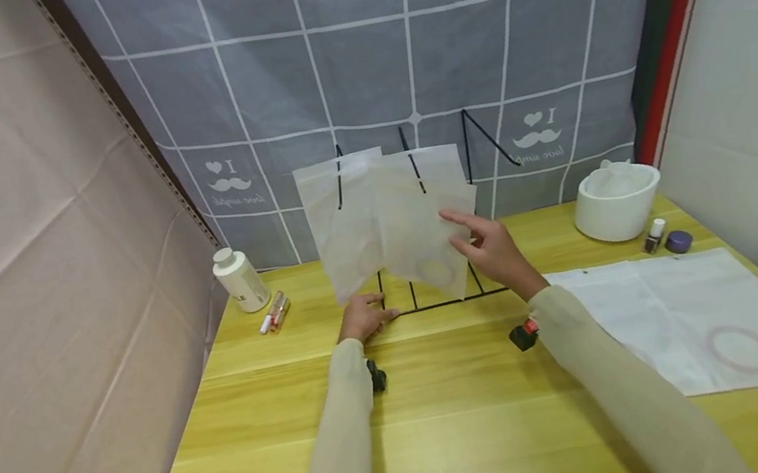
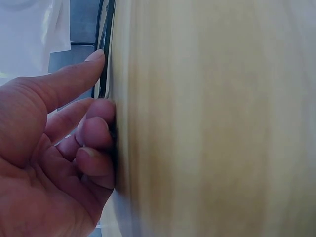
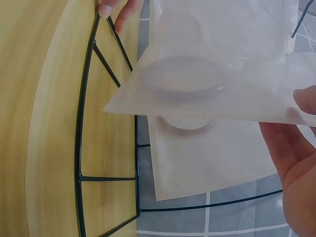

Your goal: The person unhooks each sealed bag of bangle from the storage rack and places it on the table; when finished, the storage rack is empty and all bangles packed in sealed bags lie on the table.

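A black wire rack [image 1: 437, 306] stands at the back of the table, with prongs at its top. Two frosted translucent bags, a left bag [image 1: 343, 217] and a right bag [image 1: 418, 221], hang from its prongs. A round ring [image 3: 185, 76] shows through the nearer bag. My left hand [image 1: 363, 318] grips the front left corner of the rack's base; in the left wrist view the thumb [image 2: 79, 74] lies against the wire, the other fingers curled. My right hand [image 1: 491, 250] pinches the side edge of the right bag, thumb [image 3: 307, 98] on one face and fingers behind.
A larger frosted bag [image 1: 692, 325] with a pinkish ring inside lies at the right. Behind it are a white bowl [image 1: 617, 203], a small bottle [image 1: 654, 235] and a purple-lidded jar [image 1: 679, 242]. A white bottle [image 1: 241, 279] and small tubes [image 1: 276, 313] sit at the left.
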Available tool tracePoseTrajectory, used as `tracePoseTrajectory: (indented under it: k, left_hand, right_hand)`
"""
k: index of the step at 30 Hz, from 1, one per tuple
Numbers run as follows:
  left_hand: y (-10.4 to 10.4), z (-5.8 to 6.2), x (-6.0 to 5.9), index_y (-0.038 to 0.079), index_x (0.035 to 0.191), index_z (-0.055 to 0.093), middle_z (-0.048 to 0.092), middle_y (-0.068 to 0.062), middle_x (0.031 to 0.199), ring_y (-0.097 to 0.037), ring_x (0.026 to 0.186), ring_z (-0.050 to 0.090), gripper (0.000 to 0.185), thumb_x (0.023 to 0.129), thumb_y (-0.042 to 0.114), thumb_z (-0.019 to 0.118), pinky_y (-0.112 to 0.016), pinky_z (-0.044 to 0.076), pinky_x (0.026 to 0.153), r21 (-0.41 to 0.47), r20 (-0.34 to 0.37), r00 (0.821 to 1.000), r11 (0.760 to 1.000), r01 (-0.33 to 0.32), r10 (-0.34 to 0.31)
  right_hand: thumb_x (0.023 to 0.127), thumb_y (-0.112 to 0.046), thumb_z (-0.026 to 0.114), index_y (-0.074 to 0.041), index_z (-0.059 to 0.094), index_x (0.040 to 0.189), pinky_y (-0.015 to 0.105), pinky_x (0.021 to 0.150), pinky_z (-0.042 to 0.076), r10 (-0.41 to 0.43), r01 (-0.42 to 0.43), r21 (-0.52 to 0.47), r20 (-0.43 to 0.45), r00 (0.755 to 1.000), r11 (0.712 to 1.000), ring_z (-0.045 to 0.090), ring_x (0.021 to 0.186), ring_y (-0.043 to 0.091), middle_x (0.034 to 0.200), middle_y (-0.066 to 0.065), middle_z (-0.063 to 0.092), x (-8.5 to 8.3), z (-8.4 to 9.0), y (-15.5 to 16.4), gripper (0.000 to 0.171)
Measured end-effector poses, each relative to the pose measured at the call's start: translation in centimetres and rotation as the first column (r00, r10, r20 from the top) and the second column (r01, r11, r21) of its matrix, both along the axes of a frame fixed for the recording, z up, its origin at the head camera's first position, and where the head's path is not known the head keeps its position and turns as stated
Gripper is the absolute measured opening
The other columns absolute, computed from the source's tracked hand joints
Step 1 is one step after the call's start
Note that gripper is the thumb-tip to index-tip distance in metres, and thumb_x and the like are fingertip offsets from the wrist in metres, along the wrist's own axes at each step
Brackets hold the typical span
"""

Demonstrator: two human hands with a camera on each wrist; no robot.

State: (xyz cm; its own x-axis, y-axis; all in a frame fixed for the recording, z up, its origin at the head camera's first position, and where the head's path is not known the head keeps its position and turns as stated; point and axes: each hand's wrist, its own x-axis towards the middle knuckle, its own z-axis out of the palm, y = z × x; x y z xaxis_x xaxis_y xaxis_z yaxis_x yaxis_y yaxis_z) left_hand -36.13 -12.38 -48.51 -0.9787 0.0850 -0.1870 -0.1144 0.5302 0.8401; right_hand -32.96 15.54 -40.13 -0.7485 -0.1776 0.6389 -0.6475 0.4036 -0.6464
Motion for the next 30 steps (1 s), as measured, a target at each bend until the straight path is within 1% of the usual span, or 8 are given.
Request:
tracePoseTrajectory:
  k: [3, 7, 14, 19, 22, 25, 28, 30]
  left_hand:
    - [0.0, 0.0, 0.0, 0.01, 0.142, 0.06, 0.061, -0.007, 0.058, -0.015, 0.048, 0.046, 0.06, 0.087, 0.019, 0.082, -0.029, 0.037, 0.047, -0.003, 0.002, 1.0, 1.0, 0.006, -0.006]
    - [0.0, 0.1, 0.0, 0.009, 0.142, 0.059, 0.062, -0.007, 0.059, -0.015, 0.048, 0.047, 0.06, 0.087, 0.019, 0.082, -0.029, 0.038, 0.047, 0.006, 0.001, 1.0, 1.0, 0.013, -0.013]
    - [-0.1, 0.1, 0.0, 0.01, 0.142, 0.06, 0.062, -0.009, 0.059, -0.015, 0.047, 0.046, 0.059, 0.087, 0.019, 0.081, -0.029, 0.037, 0.046, 0.01, 0.001, 1.0, 1.0, 0.015, -0.015]
    - [0.0, -0.2, 0.1, 0.011, 0.142, 0.06, 0.065, -0.012, 0.062, -0.016, 0.048, 0.047, 0.059, 0.087, 0.019, 0.082, -0.029, 0.036, 0.046, -0.007, 0.011, 1.0, 1.0, 0.007, -0.007]
    - [0.1, -0.3, 0.2, 0.012, 0.142, 0.06, 0.066, -0.014, 0.064, -0.017, 0.048, 0.047, 0.059, 0.087, 0.019, 0.082, -0.029, 0.037, 0.046, -0.008, 0.015, 1.0, 1.0, 0.005, -0.005]
    - [0.2, -0.2, 0.1, 0.013, 0.142, 0.06, 0.067, -0.014, 0.066, -0.017, 0.048, 0.047, 0.058, 0.088, 0.02, 0.081, -0.03, 0.037, 0.046, -0.013, 0.022, 1.0, 1.0, 0.005, -0.005]
    - [0.2, 0.0, 0.0, 0.014, 0.142, 0.06, 0.068, -0.013, 0.067, -0.017, 0.05, 0.049, 0.059, 0.088, 0.021, 0.081, -0.031, 0.038, 0.047, -0.026, 0.031, 1.0, 1.0, -0.004, 0.004]
    - [0.2, 0.2, 0.0, 0.015, 0.142, 0.06, 0.068, -0.012, 0.067, -0.018, 0.051, 0.049, 0.058, 0.088, 0.021, 0.081, -0.031, 0.038, 0.047, -0.034, 0.035, 0.999, 0.999, -0.012, 0.013]
  right_hand:
    - [0.098, -0.005, 0.066, -0.009, 0.06, 0.142, 0.015, 0.068, 0.05, 0.005, -0.005, 0.003, -0.014, 1.0, 1.0, 0.059, 0.073, 0.016, 0.143, 0.013, 0.059, 0.4, -0.2, 0.1, 0.045]
    - [0.096, -0.003, 0.068, -0.007, 0.06, 0.142, 0.015, 0.074, 0.052, 0.002, -0.001, 0.026, -0.032, 0.999, 1.0, 0.065, 0.084, 0.021, 0.142, 0.013, 0.059, 0.9, -0.4, 0.2, 0.046]
    - [0.094, -0.001, 0.07, -0.005, 0.062, 0.139, 0.025, 0.07, 0.057, 0.004, -0.001, 0.044, -0.074, 0.997, 0.999, 0.065, 0.079, 0.02, 0.136, 0.016, 0.063, 2.0, -0.5, 0.4, 0.046]
    - [0.092, -0.001, 0.072, -0.005, 0.065, 0.135, 0.022, 0.069, 0.056, -0.008, 0.016, 0.07, -0.119, 0.993, 0.997, 0.066, 0.075, 0.017, 0.123, 0.016, 0.07, 3.0, -0.4, 0.6, 0.044]
    - [0.091, -0.002, 0.074, -0.006, 0.067, 0.133, 0.023, 0.067, 0.057, -0.028, 0.045, 0.1, -0.166, 0.986, 0.994, 0.068, 0.073, 0.016, 0.11, 0.014, 0.074, 3.5, 0.0, 0.8, 0.044]
    - [0.088, 0.0, 0.076, -0.006, 0.068, 0.132, 0.028, 0.063, 0.057, -0.05, 0.086, 0.144, -0.236, 0.97, 0.986, 0.067, 0.068, 0.017, 0.097, 0.013, 0.075, 4.0, 0.8, 1.1, 0.045]
    - [0.087, 0.002, 0.077, -0.006, 0.067, 0.133, 0.033, 0.06, 0.056, -0.066, 0.13, 0.201, -0.296, 0.953, 0.971, 0.065, 0.063, 0.016, 0.09, 0.011, 0.074, 4.7, 1.9, 1.5, 0.048]
    - [0.087, 0.002, 0.077, -0.007, 0.067, 0.133, 0.032, 0.059, 0.055, -0.064, 0.145, 0.238, -0.319, 0.946, 0.96, 0.063, 0.061, 0.014, 0.09, 0.01, 0.075, 5.3, 2.6, 1.9, 0.049]
